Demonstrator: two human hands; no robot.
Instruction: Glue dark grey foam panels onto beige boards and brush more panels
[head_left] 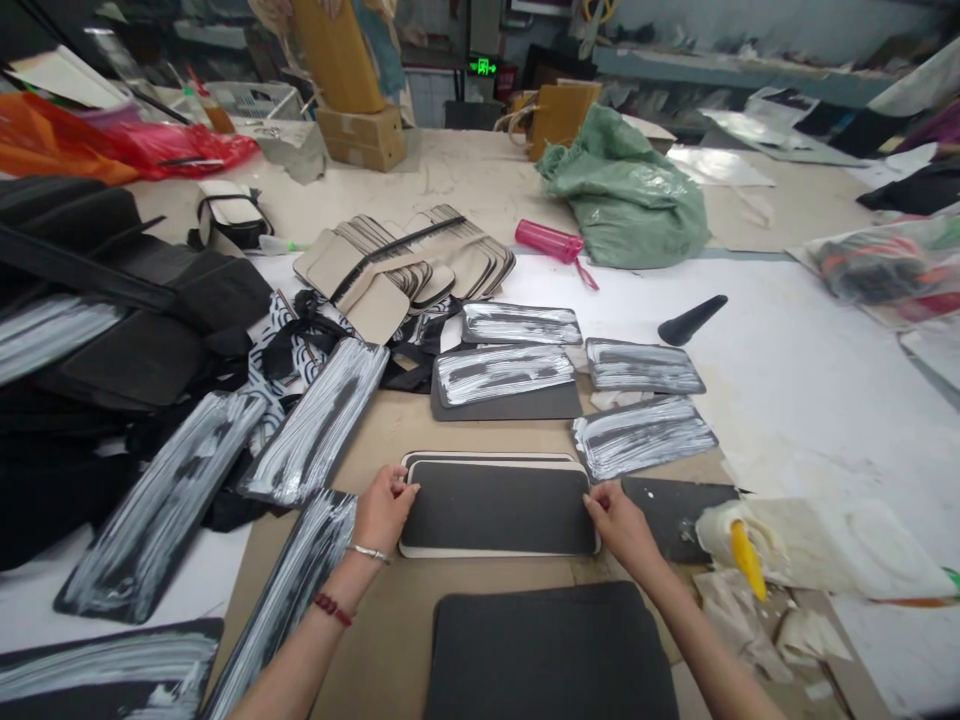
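A black rounded panel (499, 507) lies on a cream backing piece in front of me on the brown work surface (480, 620). My left hand (384, 508) pinches its left end, fingers closed on the edge. My right hand (619, 521) pinches the right end the same way. Another cream piece peeks out just behind the panel. A larger black sheet (551, 652) lies nearer to me, below the panel.
Several black pieces smeared with white glue lie around: long strips (319, 420) at left, shorter ones (641, 435) behind. A fanned stack of cream pieces (405, 265) sits further back. A yellow-handled brush (747, 558) rests on glue-stained paper at right. A green bag (626, 195) and a pink bottle (549, 241) stand behind.
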